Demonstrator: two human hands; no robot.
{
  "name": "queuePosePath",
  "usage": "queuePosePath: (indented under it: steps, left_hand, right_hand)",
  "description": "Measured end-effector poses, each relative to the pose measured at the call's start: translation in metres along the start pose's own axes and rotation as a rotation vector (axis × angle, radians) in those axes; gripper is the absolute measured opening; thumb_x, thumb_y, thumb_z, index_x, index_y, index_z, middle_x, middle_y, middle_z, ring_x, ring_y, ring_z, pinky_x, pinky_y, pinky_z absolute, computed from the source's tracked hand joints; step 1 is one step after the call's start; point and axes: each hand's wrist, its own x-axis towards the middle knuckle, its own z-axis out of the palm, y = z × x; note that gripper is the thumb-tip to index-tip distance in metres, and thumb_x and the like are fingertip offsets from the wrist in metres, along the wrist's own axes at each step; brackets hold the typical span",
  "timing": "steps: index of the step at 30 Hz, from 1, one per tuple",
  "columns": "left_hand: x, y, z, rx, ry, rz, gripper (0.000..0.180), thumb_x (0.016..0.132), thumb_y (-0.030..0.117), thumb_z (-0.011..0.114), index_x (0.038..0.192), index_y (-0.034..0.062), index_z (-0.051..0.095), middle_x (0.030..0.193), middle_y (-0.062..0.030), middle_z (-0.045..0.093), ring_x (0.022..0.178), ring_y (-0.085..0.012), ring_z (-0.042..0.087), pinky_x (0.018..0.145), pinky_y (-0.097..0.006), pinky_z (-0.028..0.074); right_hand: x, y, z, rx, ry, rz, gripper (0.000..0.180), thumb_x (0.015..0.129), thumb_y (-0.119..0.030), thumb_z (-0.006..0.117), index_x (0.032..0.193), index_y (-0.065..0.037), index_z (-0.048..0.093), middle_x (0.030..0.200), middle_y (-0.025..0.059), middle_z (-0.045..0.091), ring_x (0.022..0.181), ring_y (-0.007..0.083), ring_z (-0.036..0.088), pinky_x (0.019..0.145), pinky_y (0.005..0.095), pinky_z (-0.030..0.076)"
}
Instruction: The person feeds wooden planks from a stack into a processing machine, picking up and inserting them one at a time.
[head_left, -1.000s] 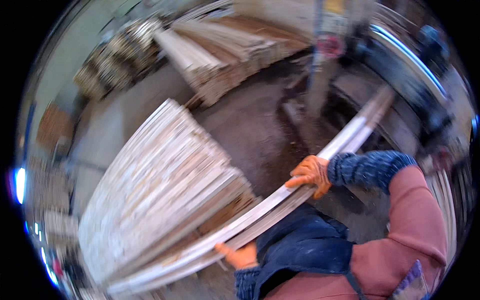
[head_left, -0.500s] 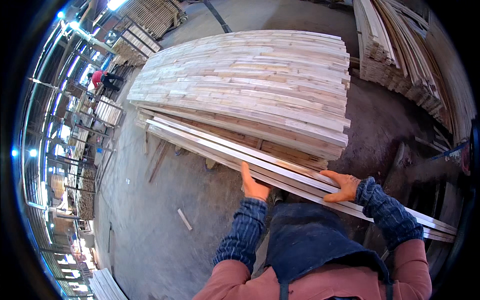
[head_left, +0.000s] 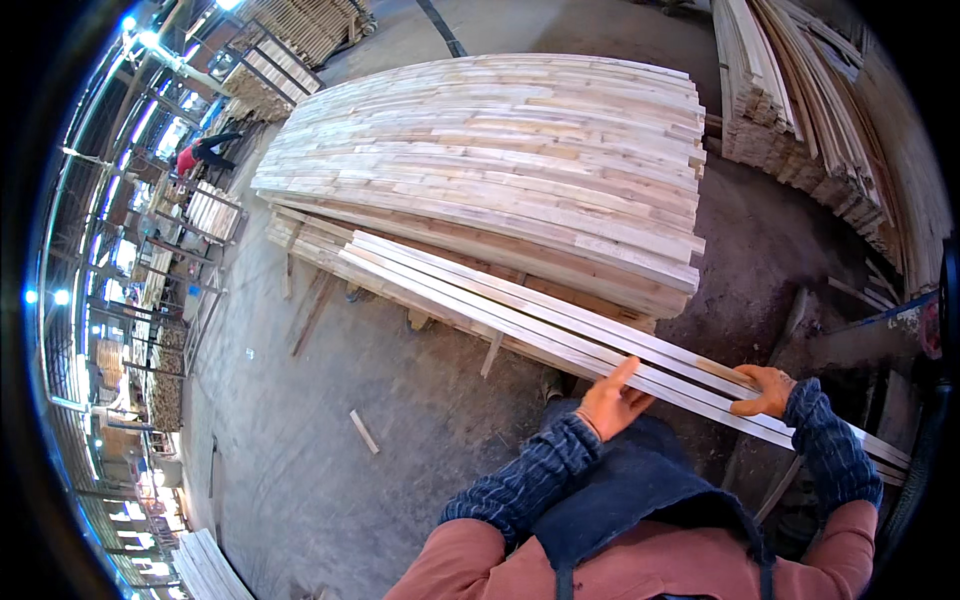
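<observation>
A bundle of long, pale wooden strips lies slantwise in front of me, running from the near side of the big wood stack down to the right. My left hand is at the near edge of the bundle, thumb up against the strips and fingers curled at their side. Farther right, my right hand grips the same strips from above, its thumb and fingers closed across them. The strips' right ends reach a dark stand at the right. Under the bundle, part of my left fingers is hidden.
The broad stack of planed boards fills the middle beyond the strips. Another tall lumber pile stands at the far right. A small wood offcut lies on the concrete floor. A person in red bends near racks at far left.
The strips have slid to the right and their far-left ends are nearer. My left hand has moved right along them, and my right hand has also shifted right.
</observation>
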Motion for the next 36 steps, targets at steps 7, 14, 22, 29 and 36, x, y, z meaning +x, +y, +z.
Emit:
queuePosePath:
  steps: [7, 14, 22, 29, 36]
  left_hand:
    - [0.002, -0.032, 0.050, 0.881, 0.103, -0.526, 0.055, 0.098, 0.045, 0.063, 0.141, 0.0111, 0.059, 0.131, -0.0065, 0.066, 0.122, -0.0221, 0.062, 0.106, -0.038, 0.046]
    - [-0.049, 0.045, 0.069, 1.965, -0.432, 0.816, 0.067, 0.085, 0.028, 0.070, 0.147, 0.0097, 0.052, 0.144, -0.0184, 0.056, 0.138, -0.0348, 0.051, 0.117, -0.047, 0.039]
    - [-0.083, 0.212, 0.039, 2.836, 0.147, 0.567, 0.100, 0.061, 0.038, 0.091, 0.149, 0.0191, 0.049, 0.144, -0.0122, 0.054, 0.139, -0.0305, 0.046, 0.124, -0.050, 0.021]
    - [-0.055, 0.125, 0.031, 2.741, -0.059, 0.678, 0.091, 0.061, 0.035, 0.088, 0.144, 0.0184, 0.054, 0.129, -0.0090, 0.061, 0.128, -0.0268, 0.054, 0.122, -0.050, 0.025]
    - [-0.036, 0.083, 0.069, 2.266, -0.510, 0.476, 0.083, 0.068, 0.038, 0.085, 0.142, 0.0126, 0.055, 0.127, -0.0132, 0.063, 0.123, -0.0325, 0.057, 0.110, -0.046, 0.041]
  right_hand:
    - [0.015, -0.062, 0.059, -0.487, 0.531, -0.409, 0.113, 0.061, -0.046, 0.088, 0.157, -0.013, 0.038, 0.144, 0.0224, 0.054, 0.130, 0.0399, 0.055, 0.110, 0.0533, 0.043]
    - [-0.023, 0.014, 0.075, -0.463, 0.620, -0.233, 0.111, 0.052, -0.023, 0.088, 0.153, -0.017, 0.043, 0.137, 0.0181, 0.058, 0.121, 0.0411, 0.059, 0.107, 0.0535, 0.044]
    - [-0.088, 0.090, 0.073, -0.529, 0.530, 0.042, 0.119, 0.042, -0.017, 0.085, 0.152, -0.015, 0.040, 0.129, 0.0164, 0.060, 0.119, 0.0384, 0.059, 0.113, 0.0555, 0.038]
    - [-0.084, 0.076, 0.029, 0.407, 0.405, -0.049, 0.064, 0.086, -0.018, 0.076, 0.144, -0.002, 0.053, 0.139, 0.0196, 0.062, 0.130, 0.0320, 0.060, 0.113, 0.0425, 0.045]
    - [0.036, -0.026, 0.019, 0.220, 0.186, -0.062, 0.060, 0.091, -0.030, 0.071, 0.141, -0.002, 0.056, 0.134, 0.0198, 0.066, 0.127, 0.0312, 0.063, 0.112, 0.0435, 0.047]
